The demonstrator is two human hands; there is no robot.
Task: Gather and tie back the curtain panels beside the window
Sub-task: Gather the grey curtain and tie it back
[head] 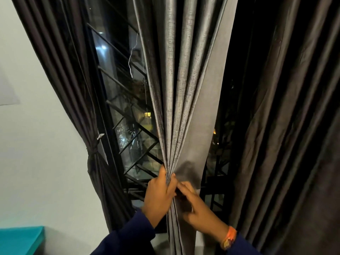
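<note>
Dim indoor light, right hand (197, 207) blurred (wide-angle bowing).

This is a room in a home, seen at night. Long dark grey fabric curtain panels (184, 89) hang floor-length in front of a tall window with a black metal grille of crossing bars (132, 129), the sort fitted on a dwelling. Beside it, a second dark curtain panel (79, 89) is cinched against a plain white painted wall (36, 144) with a dark fabric tie-back (93, 152). Through the glass, lit yellow windows of a neighbouring building (147, 114) glow against darkness. A teal flat-topped piece of furniture (20, 240) stands at the wall.
</note>
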